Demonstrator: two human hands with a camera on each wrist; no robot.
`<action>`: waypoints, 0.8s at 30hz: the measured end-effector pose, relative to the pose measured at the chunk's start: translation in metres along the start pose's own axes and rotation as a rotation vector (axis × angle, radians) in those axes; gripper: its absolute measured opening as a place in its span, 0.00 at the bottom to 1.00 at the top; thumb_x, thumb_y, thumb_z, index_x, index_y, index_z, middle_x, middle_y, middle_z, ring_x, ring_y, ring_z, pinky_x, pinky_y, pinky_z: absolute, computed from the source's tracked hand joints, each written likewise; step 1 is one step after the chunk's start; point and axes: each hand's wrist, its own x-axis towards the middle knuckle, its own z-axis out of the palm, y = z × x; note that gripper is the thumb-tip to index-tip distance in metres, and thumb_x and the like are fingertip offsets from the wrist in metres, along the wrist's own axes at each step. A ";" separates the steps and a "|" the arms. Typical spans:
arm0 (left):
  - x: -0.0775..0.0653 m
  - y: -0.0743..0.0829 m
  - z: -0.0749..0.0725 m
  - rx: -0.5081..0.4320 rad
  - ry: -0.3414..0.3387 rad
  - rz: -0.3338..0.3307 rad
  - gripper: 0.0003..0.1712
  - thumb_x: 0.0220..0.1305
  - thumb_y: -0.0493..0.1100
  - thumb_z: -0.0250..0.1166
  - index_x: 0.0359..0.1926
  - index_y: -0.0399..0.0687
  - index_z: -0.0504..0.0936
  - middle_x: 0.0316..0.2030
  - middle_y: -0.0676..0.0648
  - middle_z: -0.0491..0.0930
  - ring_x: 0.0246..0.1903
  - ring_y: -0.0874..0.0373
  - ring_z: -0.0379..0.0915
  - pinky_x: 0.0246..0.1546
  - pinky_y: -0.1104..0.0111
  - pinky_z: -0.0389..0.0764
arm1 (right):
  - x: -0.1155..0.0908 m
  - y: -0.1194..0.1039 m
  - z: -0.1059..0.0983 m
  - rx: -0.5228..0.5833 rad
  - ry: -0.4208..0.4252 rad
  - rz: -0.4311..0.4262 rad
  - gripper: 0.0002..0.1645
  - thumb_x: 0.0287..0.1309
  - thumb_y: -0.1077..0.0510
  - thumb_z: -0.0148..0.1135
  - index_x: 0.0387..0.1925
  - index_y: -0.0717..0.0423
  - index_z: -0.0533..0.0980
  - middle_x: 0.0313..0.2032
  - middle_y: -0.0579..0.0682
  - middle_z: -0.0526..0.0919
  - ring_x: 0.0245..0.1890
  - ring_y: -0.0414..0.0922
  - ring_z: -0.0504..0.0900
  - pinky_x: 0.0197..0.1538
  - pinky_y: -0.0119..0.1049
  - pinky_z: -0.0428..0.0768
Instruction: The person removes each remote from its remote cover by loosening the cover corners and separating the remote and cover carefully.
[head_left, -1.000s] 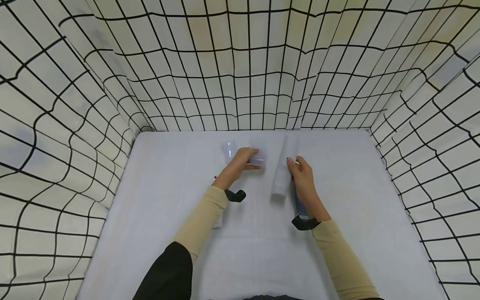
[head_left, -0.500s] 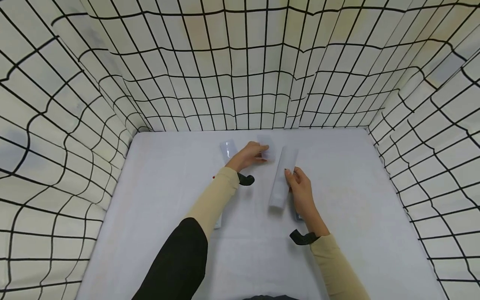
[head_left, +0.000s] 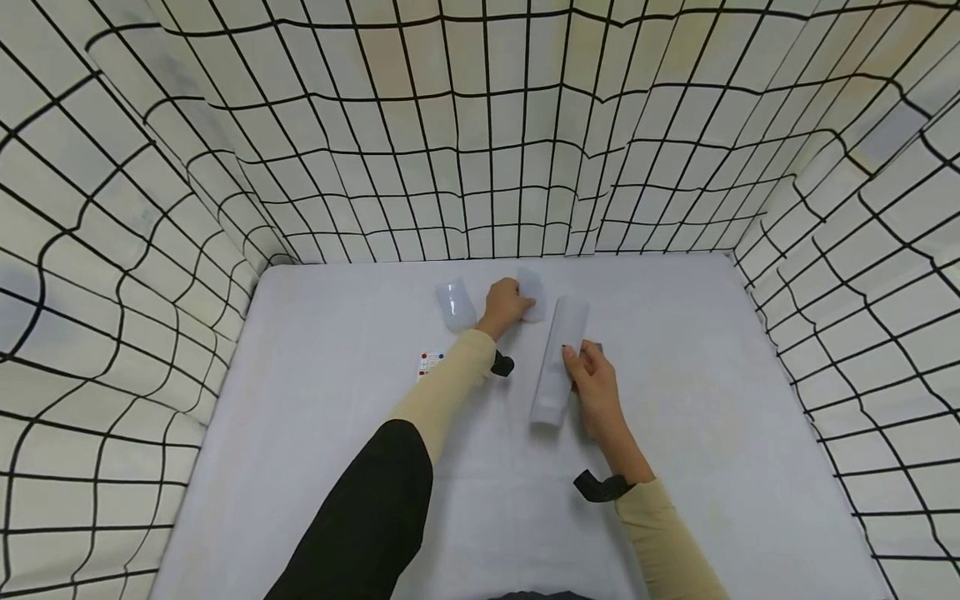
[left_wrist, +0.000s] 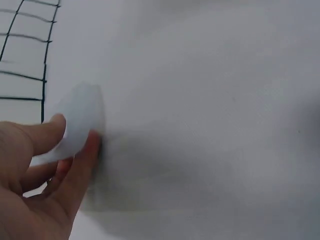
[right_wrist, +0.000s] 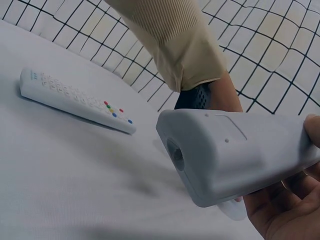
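Device (head_left: pixel 553 358): drawn nearer to the body since a second ago.
Cover (head_left: pixel 532 292): carried farther off and rightward over that same second.
Remote (head_left: pixel 429 362): bared at its button end since then, otherwise hidden beneath the left forearm in the head view.
Device's place: near the middle of the white cloth (head_left: pixel 720 417), in the right hand; cannot tell whether touching the cloth.
Device's body: white, long, straight-sided, smooth and rather matt, with softly rounded corners.
Device's end: blunt, with a small dark recess sunk into it, seen in the right wrist view.
Device's face: marked with a thin outlined panel and two tiny round dots near one end.
Right hand (head_left: pixel 597 392): gripping the device along its right side, thumb on one face, fingers curled below.
Left hand (head_left: pixel 504 307): pinching the cover between thumb and fingers, well apart from the right.
Cover's look: pale, thin, rounded at the tip, faintly see-through at the edge.
Shell (head_left: pixel 454 305): clear and glossy, lying on the cloth left of the left hand.
Remote's look: white, slim, with small pale keys and a cluster of red, green, yellow and blue buttons.
Dark sliver (head_left: pixel 599 345): just visible past the right fingers, too small to identify.
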 end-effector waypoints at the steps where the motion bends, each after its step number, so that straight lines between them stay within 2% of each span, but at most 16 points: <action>1: -0.002 0.002 0.000 0.052 0.006 0.009 0.17 0.70 0.45 0.69 0.43 0.31 0.83 0.41 0.38 0.85 0.37 0.52 0.77 0.40 0.62 0.80 | 0.000 0.000 0.000 0.003 0.001 0.000 0.25 0.76 0.47 0.59 0.63 0.59 0.73 0.33 0.37 0.84 0.36 0.35 0.82 0.39 0.29 0.80; 5: -0.007 0.006 0.002 0.241 0.029 0.028 0.18 0.72 0.48 0.68 0.47 0.34 0.84 0.44 0.38 0.86 0.45 0.47 0.84 0.47 0.56 0.85 | -0.001 0.001 0.001 0.009 -0.005 -0.002 0.24 0.76 0.47 0.60 0.63 0.58 0.73 0.32 0.38 0.84 0.36 0.35 0.82 0.38 0.29 0.80; 7: -0.008 0.005 0.003 0.280 0.032 0.022 0.20 0.73 0.49 0.67 0.50 0.35 0.84 0.46 0.38 0.85 0.47 0.45 0.84 0.49 0.56 0.85 | -0.001 0.002 0.002 0.013 -0.011 -0.003 0.25 0.76 0.47 0.60 0.63 0.58 0.73 0.34 0.39 0.85 0.37 0.35 0.82 0.39 0.29 0.81; 13: -0.002 -0.004 0.003 0.250 0.024 0.014 0.28 0.74 0.50 0.65 0.62 0.31 0.76 0.53 0.36 0.81 0.52 0.41 0.82 0.53 0.53 0.84 | -0.002 0.000 0.005 0.006 -0.029 -0.003 0.28 0.76 0.47 0.59 0.66 0.59 0.71 0.42 0.41 0.87 0.43 0.36 0.86 0.43 0.30 0.84; 17: -0.002 -0.006 0.000 0.246 -0.003 0.015 0.31 0.77 0.51 0.62 0.66 0.29 0.73 0.56 0.34 0.81 0.54 0.42 0.82 0.53 0.54 0.84 | -0.004 0.000 0.006 0.001 -0.036 -0.005 0.28 0.76 0.46 0.59 0.66 0.60 0.71 0.41 0.41 0.87 0.42 0.35 0.85 0.43 0.29 0.83; 20: -0.004 -0.003 -0.005 0.213 -0.006 0.009 0.29 0.79 0.50 0.58 0.65 0.29 0.72 0.55 0.34 0.80 0.52 0.42 0.82 0.50 0.53 0.85 | -0.005 0.000 0.006 -0.003 -0.038 -0.011 0.27 0.76 0.46 0.59 0.66 0.59 0.71 0.40 0.40 0.86 0.41 0.35 0.84 0.42 0.29 0.82; 24: -0.013 0.001 -0.014 0.157 0.044 0.009 0.22 0.78 0.47 0.55 0.58 0.31 0.75 0.52 0.34 0.79 0.44 0.42 0.81 0.43 0.53 0.85 | -0.007 -0.001 0.006 -0.005 -0.040 -0.026 0.27 0.76 0.47 0.59 0.66 0.58 0.71 0.40 0.40 0.86 0.40 0.35 0.84 0.41 0.29 0.82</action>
